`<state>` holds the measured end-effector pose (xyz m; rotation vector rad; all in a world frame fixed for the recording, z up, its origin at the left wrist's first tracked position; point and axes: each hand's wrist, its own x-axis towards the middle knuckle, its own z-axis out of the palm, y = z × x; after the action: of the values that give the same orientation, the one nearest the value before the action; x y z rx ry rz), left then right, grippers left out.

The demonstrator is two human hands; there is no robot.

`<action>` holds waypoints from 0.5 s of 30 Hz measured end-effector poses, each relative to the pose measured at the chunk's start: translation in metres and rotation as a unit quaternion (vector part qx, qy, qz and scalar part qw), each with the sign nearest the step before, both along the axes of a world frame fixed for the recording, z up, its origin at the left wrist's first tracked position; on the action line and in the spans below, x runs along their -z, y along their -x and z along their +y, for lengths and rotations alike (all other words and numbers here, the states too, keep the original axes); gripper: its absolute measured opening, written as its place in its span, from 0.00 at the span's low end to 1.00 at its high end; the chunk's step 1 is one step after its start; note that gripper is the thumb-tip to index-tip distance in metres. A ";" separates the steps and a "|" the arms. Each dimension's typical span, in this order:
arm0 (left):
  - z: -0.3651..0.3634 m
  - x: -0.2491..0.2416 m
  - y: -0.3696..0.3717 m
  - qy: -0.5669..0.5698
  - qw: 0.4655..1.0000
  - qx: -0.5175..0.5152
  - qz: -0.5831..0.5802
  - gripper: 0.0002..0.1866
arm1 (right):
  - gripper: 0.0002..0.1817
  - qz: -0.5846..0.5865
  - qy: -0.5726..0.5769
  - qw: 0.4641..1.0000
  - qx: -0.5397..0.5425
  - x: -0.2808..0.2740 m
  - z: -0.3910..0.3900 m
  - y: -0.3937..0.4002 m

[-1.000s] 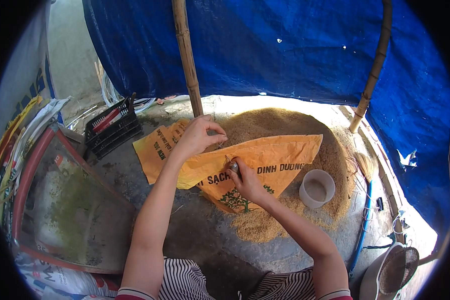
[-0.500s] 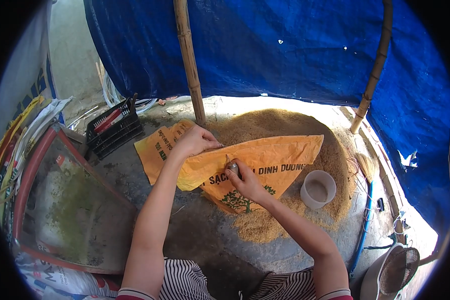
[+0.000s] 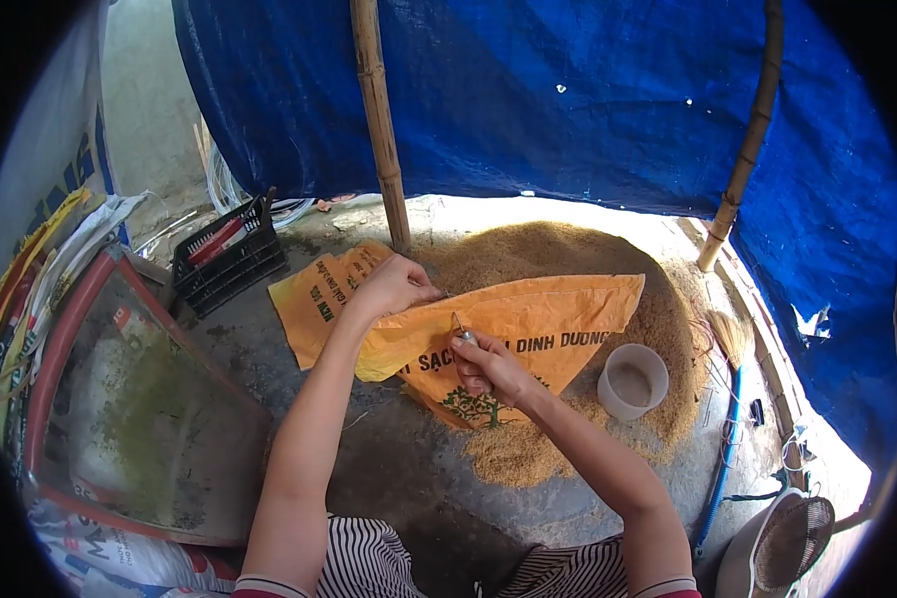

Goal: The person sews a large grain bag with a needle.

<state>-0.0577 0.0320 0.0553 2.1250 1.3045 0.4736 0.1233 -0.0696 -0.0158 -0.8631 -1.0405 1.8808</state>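
Your right hand [image 3: 490, 371] has rolled over since half a second ago, curled fingers now showing under the small pointed tool [image 3: 466, 337], while your left hand [image 3: 397, 287] has stayed near the sack's top edge. You have the right fingers closed around the tool, its tip up against the printed front of the orange sack [image 3: 558, 324]. Your left fingers are bunched at that edge; whether they pinch it, one cannot tell. You have the sack before the grain heap [image 3: 568, 244], left of the white tub [image 3: 632, 382].
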 end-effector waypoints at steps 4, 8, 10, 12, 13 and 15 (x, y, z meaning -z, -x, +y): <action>0.007 0.007 0.008 -0.046 0.996 -0.047 -0.055 0.13 | 0.11 -0.014 0.008 0.999 0.033 0.001 0.002 0.003; 0.011 0.004 0.015 0.106 0.953 -0.104 -0.266 0.12 | 0.11 -0.026 0.002 0.999 0.035 0.000 0.001 0.002; 0.005 -0.002 0.017 0.195 0.890 -0.085 -0.403 0.11 | 0.11 -0.028 0.003 0.999 0.036 0.000 0.001 0.002; 0.003 -0.005 0.018 0.276 0.801 -0.065 -0.527 0.09 | 0.12 -0.027 0.001 0.999 0.040 -0.003 0.001 0.004; 0.004 -0.004 0.018 0.292 0.778 -0.061 -0.553 0.08 | 0.12 -0.028 -0.001 0.999 0.045 -0.004 0.000 0.004; 0.007 -0.001 0.017 0.308 0.754 -0.057 -0.577 0.07 | 0.12 -0.038 -0.002 0.998 0.040 -0.002 0.002 0.003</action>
<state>-0.0750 0.0390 0.0563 0.8338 0.6548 1.0110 0.1199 -0.0677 -0.0136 -0.9654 -1.0404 1.7903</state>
